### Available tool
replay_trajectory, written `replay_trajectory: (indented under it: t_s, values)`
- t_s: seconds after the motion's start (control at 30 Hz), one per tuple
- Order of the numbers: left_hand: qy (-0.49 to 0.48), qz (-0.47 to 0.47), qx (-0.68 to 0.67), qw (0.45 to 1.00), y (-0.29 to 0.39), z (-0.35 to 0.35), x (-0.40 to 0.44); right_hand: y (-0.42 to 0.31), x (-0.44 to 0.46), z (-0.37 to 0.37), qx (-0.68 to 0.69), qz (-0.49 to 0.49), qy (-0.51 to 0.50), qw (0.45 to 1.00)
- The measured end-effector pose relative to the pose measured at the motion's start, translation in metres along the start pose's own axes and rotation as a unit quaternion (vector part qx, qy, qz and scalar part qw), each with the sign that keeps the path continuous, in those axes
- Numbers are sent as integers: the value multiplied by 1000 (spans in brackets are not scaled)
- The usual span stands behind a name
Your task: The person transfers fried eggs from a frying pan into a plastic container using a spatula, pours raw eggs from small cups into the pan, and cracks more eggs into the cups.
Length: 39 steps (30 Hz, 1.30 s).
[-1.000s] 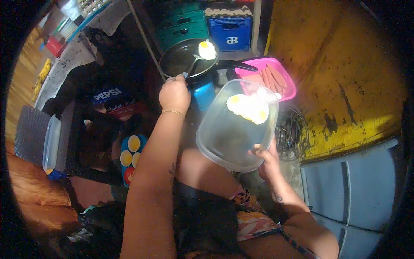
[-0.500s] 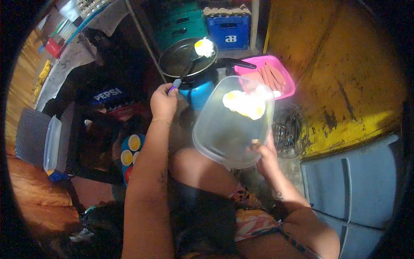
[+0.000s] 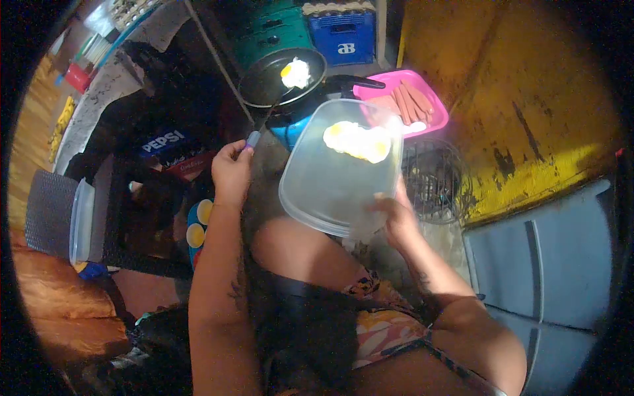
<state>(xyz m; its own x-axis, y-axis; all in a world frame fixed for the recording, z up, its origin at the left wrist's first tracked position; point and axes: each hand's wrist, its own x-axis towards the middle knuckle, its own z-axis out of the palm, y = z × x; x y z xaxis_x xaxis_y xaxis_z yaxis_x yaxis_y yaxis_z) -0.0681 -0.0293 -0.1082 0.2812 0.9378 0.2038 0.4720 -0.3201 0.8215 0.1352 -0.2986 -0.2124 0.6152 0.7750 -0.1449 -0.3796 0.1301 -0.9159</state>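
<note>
My left hand point(image 3: 232, 173) is closed around the handle of a spatula point(image 3: 253, 137), whose dark shaft reaches up to the frying pan point(image 3: 249, 96). A fried egg point(image 3: 295, 74) is at the spatula's far end, over the pan; whether it touches the pan I cannot tell. My right hand point(image 3: 395, 214) grips the near right edge of a clear plastic container point(image 3: 317, 185), thumb over the rim. Fried eggs point(image 3: 356, 141) lie at its far end. Behind the container, a pink tray point(image 3: 432, 89) holds several hot dogs point(image 3: 411, 102).
Under the pan is a blue cylinder point(image 3: 288, 134). A blue crate point(image 3: 343, 43) and green crates point(image 3: 281, 33) stand behind. A wire fan guard point(image 3: 432, 178) sits at right, before a yellow wall point(image 3: 508, 119). Cups point(image 3: 195, 235) stand at left.
My left hand has drawn back slightly to the left with the spatula, and the egg has shifted left over the pan. The whole view has moved a little, with the container higher and further left.
</note>
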Motion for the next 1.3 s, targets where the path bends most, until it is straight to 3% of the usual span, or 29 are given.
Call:
replay_trajectory:
  t_s: [0.07,0.23,0.4,0.5,0.6,0.8,1.17,1.3]
  values:
    - [20,74,61,995,-5,-1,-3,-3,-1,6,25,10,-3,1000]
    - [28,108,96,989,-11,-12,-8,-7,6,16,98,-5,-16,995]
    - [3,119,24,993,13,-43,-30,-6,5,12,40,-17,-13,999]
    - [-26,170,129,977,18,-67,-46,20,12,-9,-52,-48,-12,997]
    - [-80,102,115,985,30,-75,-69,16,10,-9,-41,-16,-6,999]
    - [-145,148,119,971,16,-69,-83,28,9,-16,-118,-119,-34,985]
    - [-67,418,355,833,48,-54,-90,16,0,-12,-137,-73,-23,988]
    - [-18,489,398,776,58,-52,-95,22,8,-17,-138,-138,-46,980]
